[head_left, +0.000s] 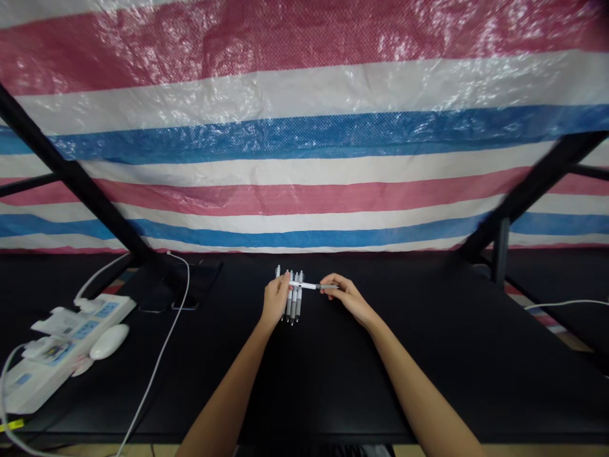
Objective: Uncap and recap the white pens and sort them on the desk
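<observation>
Several white and grey pens (294, 303) lie side by side on the black table (428, 355), pointing away from me. My left hand (276, 299) rests at the left side of this row, fingers curled against the pens. One more pen (311, 286) is held crosswise above the row. My right hand (343, 292) pinches its grey grip end, and the fingertips of my left hand touch its other end.
A white power strip (61, 346) with plugs and a white mouse-shaped object (109, 341) sit at the left edge. A white cable (166, 330) runs across the table beside a dark phone (183, 289). A striped tarpaulin (304, 139) hangs behind, crossed by black frame bars (76, 178).
</observation>
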A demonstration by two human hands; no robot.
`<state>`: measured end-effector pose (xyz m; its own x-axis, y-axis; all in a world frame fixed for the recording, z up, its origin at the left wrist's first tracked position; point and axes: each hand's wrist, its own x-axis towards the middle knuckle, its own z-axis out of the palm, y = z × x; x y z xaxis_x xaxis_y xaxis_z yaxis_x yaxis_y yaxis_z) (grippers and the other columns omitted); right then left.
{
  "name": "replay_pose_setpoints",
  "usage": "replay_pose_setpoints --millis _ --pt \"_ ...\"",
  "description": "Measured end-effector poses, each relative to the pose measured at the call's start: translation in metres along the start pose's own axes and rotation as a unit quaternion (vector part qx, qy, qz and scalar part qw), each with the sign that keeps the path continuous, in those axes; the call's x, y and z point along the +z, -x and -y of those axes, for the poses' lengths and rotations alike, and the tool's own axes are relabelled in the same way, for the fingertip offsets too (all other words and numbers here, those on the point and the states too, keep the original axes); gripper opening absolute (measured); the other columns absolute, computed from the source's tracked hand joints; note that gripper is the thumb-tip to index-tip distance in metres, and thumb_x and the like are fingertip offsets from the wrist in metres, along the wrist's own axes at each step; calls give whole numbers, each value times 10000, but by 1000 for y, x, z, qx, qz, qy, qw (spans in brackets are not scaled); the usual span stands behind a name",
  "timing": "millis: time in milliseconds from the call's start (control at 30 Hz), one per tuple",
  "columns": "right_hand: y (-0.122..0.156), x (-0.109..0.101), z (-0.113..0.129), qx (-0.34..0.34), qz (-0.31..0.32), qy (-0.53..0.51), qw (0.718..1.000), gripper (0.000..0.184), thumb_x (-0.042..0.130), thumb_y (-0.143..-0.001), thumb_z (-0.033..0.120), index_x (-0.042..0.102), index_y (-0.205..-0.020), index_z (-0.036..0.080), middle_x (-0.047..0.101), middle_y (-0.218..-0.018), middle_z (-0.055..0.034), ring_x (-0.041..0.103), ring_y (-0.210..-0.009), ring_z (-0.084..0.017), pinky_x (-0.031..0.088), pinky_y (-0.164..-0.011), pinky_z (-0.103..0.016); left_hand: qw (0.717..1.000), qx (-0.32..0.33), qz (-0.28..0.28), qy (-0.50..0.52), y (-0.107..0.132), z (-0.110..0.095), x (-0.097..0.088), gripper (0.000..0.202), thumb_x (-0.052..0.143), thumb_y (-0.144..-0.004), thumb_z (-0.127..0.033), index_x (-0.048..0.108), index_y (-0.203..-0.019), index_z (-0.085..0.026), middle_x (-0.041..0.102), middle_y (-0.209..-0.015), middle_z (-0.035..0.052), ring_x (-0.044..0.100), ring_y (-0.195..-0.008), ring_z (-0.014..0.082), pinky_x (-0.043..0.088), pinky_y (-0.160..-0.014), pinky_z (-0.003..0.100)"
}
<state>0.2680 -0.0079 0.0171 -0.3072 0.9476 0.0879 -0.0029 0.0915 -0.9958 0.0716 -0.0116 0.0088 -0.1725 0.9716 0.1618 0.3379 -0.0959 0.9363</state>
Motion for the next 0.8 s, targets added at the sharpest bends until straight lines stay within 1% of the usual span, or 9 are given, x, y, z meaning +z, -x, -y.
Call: replay_pose_setpoints --millis 167,300,500,700,800 --pt "1 -1 1 -1 -7 -7 1000 172 637 -720 306 637 -848 192 645 -772 -20 515 -633 -126 398 -617 -271 999 -5 22 49 0 -2 0 501 431 -791 -587 442 -514 -170 399 -467 -31 376 -468 99 270 -484 225" --pt "1 -2 1 -6 -8 -12 1000 209 663 -702 338 655 -855 195 663 -797 -32 547 -680 -144 411 -620 -279 995 -11 38 87 1 -5 -1 508 459 -769 -606 408 -515 -170 379 -481 -41 332 -451 81 245 -461 216" --pt "1 -3 2 -2 -9 -7 1000 250 682 -694 352 669 -883 190 677 -802 -36 551 -663 -136 419 -637 -284 993 -12 53 109 1 -7 -2 489 482 -761 -597 429 -534 -167 341 -469 -57 300 -430 70 224 -447 213" --pt "1 -4 1 3 -6 -1 1000 288 687 -689 386 677 -895 185 687 -804 -42 544 -628 -127 421 -626 -281 993 -13 59 106 2 -9 -2 470 516 -747 -578 451 -537 -162 375 -469 -48 321 -420 68 217 -436 214" --pt "0 -6 -1 11 -9 8 1000 327 667 -707 422 678 -918 173 694 -781 -48 529 -580 -116 419 -617 -280 992 -7 67 103 1 -8 -3 431 535 -743 -550 499 -570 -156 404 -477 -45 353 -434 76 239 -446 212"
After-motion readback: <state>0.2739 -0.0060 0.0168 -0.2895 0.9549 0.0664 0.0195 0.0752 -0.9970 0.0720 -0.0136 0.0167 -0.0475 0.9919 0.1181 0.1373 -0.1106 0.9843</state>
